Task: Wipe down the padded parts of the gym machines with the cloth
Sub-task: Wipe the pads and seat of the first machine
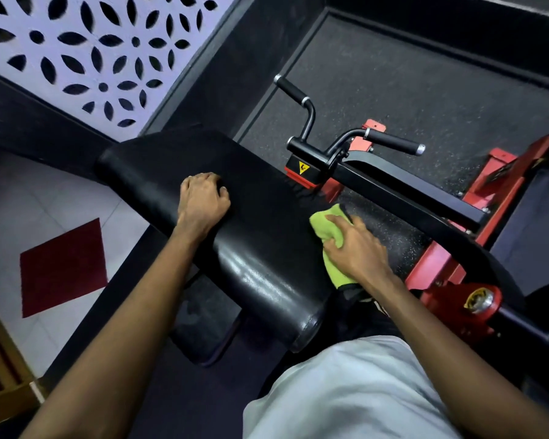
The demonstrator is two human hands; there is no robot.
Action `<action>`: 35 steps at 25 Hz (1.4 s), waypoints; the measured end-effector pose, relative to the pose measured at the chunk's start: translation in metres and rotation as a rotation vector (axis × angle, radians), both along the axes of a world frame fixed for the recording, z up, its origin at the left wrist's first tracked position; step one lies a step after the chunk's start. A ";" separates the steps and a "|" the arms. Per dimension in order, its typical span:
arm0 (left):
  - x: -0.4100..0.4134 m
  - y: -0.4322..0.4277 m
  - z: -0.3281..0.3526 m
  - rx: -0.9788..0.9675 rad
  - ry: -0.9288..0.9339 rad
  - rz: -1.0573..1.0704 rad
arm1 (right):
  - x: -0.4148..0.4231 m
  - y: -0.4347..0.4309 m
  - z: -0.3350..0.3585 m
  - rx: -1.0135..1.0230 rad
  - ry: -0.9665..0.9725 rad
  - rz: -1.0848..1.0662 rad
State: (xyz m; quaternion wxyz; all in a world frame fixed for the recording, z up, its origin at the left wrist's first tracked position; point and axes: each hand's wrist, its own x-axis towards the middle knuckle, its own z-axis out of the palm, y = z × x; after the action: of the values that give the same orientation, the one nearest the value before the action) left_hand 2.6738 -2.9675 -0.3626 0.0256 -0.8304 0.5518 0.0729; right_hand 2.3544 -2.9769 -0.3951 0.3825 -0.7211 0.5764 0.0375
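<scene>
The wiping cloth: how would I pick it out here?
Find the long black padded bench slanting across the middle. Along its right edge, the right hand grips a crumpled lime-green cloth. Nothing else is green: its neighbours are black padding and a red steel frame.

A lilac wall panel [108, 30] with leaf-shaped cutouts is showing upper left; a dark red mat [62, 267] is lying on pale floor tiles [29, 201] near a slatted wooden box [0, 369].

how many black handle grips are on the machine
2. The upper grip sticks up and to the left above the warning sticker; the side grip points right, just beside it. Others may be hidden out of view.
</scene>
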 end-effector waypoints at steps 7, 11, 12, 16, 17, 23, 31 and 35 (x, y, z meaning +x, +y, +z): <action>-0.007 -0.003 0.002 0.003 -0.007 0.054 | 0.079 -0.046 -0.033 -0.009 -0.213 0.124; -0.010 -0.005 0.000 0.020 -0.022 0.057 | 0.058 -0.054 -0.044 -0.002 -0.193 0.189; -0.009 -0.005 -0.001 0.023 -0.022 0.062 | 0.043 -0.051 -0.048 0.000 -0.166 0.162; -0.006 -0.004 -0.003 0.020 -0.010 0.084 | 0.030 -0.046 -0.054 0.021 -0.046 -0.012; -0.007 -0.004 -0.003 0.021 -0.011 0.083 | 0.048 -0.049 -0.052 0.008 -0.067 -0.019; -0.009 -0.003 -0.001 0.007 -0.016 0.074 | 0.151 -0.085 -0.038 -0.077 -0.261 0.220; -0.008 -0.002 0.000 0.025 -0.005 0.033 | 0.055 -0.071 -0.081 -0.030 -0.049 -0.033; -0.007 -0.003 -0.002 0.040 0.008 0.046 | 0.102 -0.083 -0.069 -0.099 -0.116 0.049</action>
State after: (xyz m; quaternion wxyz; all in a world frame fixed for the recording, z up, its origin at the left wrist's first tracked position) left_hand 2.6671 -2.9704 -0.3642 0.0382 -0.8419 0.5310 0.0878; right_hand 2.4560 -3.0601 -0.4640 0.3779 -0.7541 0.5367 -0.0235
